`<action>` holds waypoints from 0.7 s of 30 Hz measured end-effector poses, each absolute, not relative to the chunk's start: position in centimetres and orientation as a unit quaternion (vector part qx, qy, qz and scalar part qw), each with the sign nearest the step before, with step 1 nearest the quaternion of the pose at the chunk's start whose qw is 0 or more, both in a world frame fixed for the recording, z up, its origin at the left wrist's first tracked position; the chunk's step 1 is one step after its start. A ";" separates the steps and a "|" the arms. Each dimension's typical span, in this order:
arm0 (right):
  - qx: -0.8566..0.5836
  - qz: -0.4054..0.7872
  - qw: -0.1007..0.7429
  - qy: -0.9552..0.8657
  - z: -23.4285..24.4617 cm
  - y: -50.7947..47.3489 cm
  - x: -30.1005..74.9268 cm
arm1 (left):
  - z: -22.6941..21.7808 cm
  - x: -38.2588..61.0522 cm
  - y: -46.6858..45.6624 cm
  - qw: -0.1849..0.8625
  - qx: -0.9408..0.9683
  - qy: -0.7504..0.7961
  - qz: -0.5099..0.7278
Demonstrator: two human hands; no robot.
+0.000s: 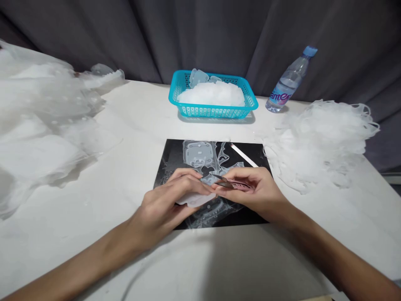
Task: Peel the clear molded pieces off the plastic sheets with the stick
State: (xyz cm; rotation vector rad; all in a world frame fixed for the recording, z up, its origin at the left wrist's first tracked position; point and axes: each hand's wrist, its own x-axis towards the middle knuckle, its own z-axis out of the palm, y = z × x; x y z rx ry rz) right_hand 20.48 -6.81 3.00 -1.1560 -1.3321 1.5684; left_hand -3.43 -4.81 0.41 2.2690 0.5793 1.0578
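My left hand [178,194] is closed around a thin, whitish translucent moulded sheet [199,200], its fingers lying over the top. In my right hand [255,186] is a pair of metal tweezers [224,183] with a pinkish grip. Their two pointed tips are apart and face left, close to the fingers of my left hand and the sheet's upper edge. Both hands are over a black mat [247,215]. Clear moulded pieces and scraps, including a squarish piece [199,153], lie on the mat.
A turquoise basket [216,110] holding whitish pieces stands behind the mat. Beside it is a water bottle [286,85]. Translucent sheets [40,125] are heaped at left, stringy offcuts [326,142] at right. A white strip [244,154] lies on the mat. A dark curtain [219,33] hangs behind.
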 end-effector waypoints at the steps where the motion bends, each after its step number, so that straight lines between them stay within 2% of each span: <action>1: -0.456 0.603 0.378 -0.534 2.9 -6.8 20.6 | 0.2 -3.5 -4.9 0.271 0.854 0.223 0.385; 8: -0.492 0.483 0.314 -0.653 2.9 -7.3 20.6 | -0.7 -3.6 -4.9 0.228 0.872 0.280 0.331; 11: -0.520 0.489 0.281 -0.642 3.0 -7.2 20.5 | -0.5 -3.3 -4.8 0.252 0.860 0.277 0.348; 17: -0.526 0.492 0.377 -0.582 2.8 -5.2 22.6 | 0.2 -3.1 -4.4 0.309 0.853 0.219 0.358; 21: -0.531 0.475 0.375 -0.594 3.2 -5.0 23.3 | 0.5 -3.0 -4.2 0.338 0.833 0.195 0.393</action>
